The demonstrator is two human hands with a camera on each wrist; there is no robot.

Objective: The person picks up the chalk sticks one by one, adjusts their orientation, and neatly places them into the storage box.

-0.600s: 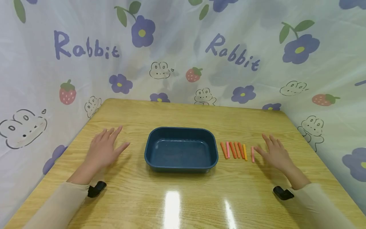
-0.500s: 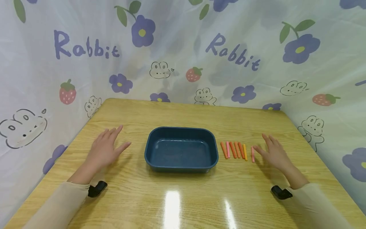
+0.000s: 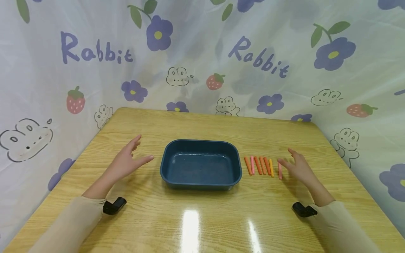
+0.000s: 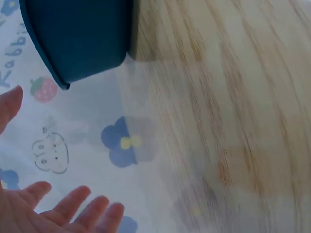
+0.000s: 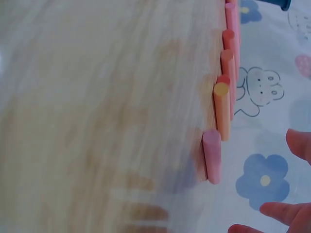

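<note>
Rightmost pink stick (image 3: 280, 173), long axis front-to-back.

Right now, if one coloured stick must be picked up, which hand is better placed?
Probably the right hand: it is empty and close to the rightmost pink stick. The left hand, also empty, is across the blue container from all the sticks.
</note>
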